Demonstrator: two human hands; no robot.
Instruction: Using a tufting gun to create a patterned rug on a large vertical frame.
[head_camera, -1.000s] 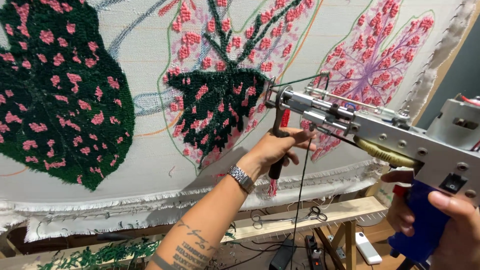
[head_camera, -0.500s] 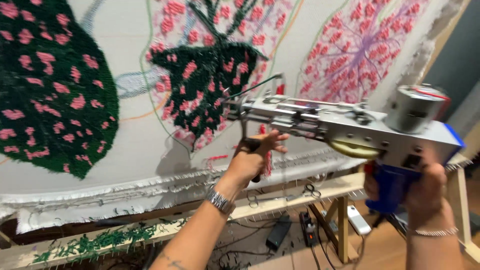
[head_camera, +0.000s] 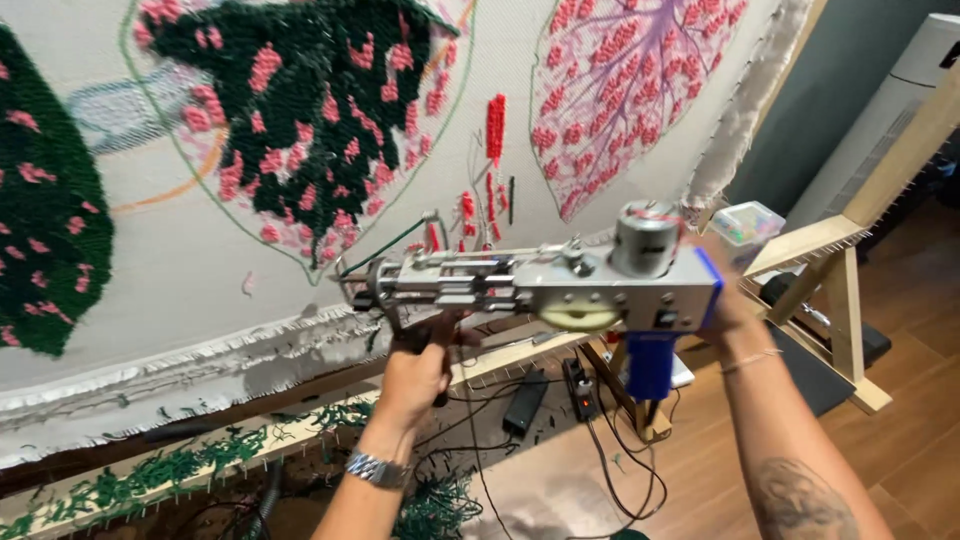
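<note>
I hold a metal tufting gun (head_camera: 540, 285) with a blue rear grip sideways in front of a stretched white cloth (head_camera: 190, 260). My left hand (head_camera: 415, 372), with a metal watch on the wrist, grips the black front handle under the gun's nose. My right hand (head_camera: 725, 300) wraps the blue grip from behind and is mostly hidden by the gun. Green yarn runs to the needle end, which points left. On the cloth are dark green leaf shapes with pink spots (head_camera: 310, 120), a pink and purple leaf (head_camera: 640, 90), and short red tufted lines (head_camera: 495, 130).
A wooden frame leg (head_camera: 850, 320) stands to the right, with a small box of coloured bits (head_camera: 745, 222) on it. Black cables, a power adapter (head_camera: 525, 400) and green yarn scraps (head_camera: 150, 475) lie on the wooden floor below. A white tall unit (head_camera: 900, 110) stands far right.
The gun has dropped away from the cloth and swung lower in view. My view has shifted right and down, so the floor and frame leg show more.
</note>
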